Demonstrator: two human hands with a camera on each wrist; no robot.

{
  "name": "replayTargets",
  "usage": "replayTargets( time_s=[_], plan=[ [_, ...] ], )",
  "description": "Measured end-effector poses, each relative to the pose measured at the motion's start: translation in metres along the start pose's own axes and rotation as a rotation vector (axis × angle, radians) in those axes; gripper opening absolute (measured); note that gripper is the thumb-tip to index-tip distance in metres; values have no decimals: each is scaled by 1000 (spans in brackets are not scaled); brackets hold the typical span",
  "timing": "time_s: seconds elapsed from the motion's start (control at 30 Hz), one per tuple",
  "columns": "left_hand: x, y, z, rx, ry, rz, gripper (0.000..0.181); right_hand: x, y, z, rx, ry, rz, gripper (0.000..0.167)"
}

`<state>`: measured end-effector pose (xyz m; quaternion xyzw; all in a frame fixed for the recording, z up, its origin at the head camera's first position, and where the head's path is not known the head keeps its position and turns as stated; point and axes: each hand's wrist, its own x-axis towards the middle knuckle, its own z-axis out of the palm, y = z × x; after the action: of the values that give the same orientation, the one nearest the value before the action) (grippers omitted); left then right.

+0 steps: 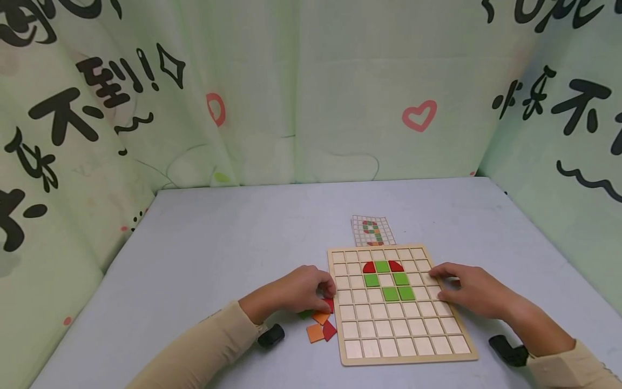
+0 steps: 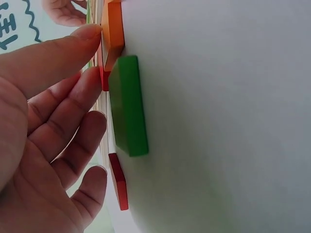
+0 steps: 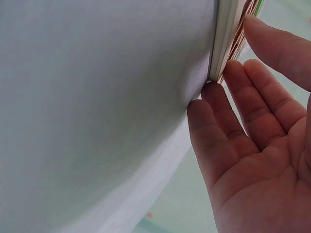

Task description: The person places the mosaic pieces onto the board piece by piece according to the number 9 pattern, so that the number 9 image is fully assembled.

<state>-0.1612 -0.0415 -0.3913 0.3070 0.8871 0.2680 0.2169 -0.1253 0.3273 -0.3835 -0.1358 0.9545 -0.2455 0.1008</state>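
Note:
A wooden grid board (image 1: 379, 347) lies on the table, with several green square tiles (image 1: 382, 266) and two red rounded tiles (image 1: 369, 267) in its cells. My left hand (image 1: 303, 289) is at the board's left edge, over a small group of loose tiles. In the left wrist view its thumb touches or nearly touches an orange tile (image 2: 114, 29), and the fingertips are close to a red tile (image 2: 104, 80); a green tile (image 2: 129, 107) lies nearby. My right hand (image 1: 478, 289) rests at the board's right edge, thumb over the rim, fingers fairly straight alongside (image 3: 257, 121).
Beyond the board's far edge, partly covered by it, lies a pattern card (image 1: 373, 229) with a coloured figure. Another orange tile (image 1: 315, 333) and a red rounded tile (image 1: 329, 330) sit left of the board. Printed curtains (image 1: 340, 108) surround the white table (image 1: 218, 232).

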Motion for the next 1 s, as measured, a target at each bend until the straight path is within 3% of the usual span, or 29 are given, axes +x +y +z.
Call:
replayTargets(
  time_s=[0.7, 1.0],
  plan=[
    [3, 0, -1, 35, 14, 13, 21, 0, -2, 0, 10, -1, 7, 43],
    [2, 1, -1, 104, 36, 4, 20, -1, -2, 0, 9, -3, 1, 43]
  ],
)
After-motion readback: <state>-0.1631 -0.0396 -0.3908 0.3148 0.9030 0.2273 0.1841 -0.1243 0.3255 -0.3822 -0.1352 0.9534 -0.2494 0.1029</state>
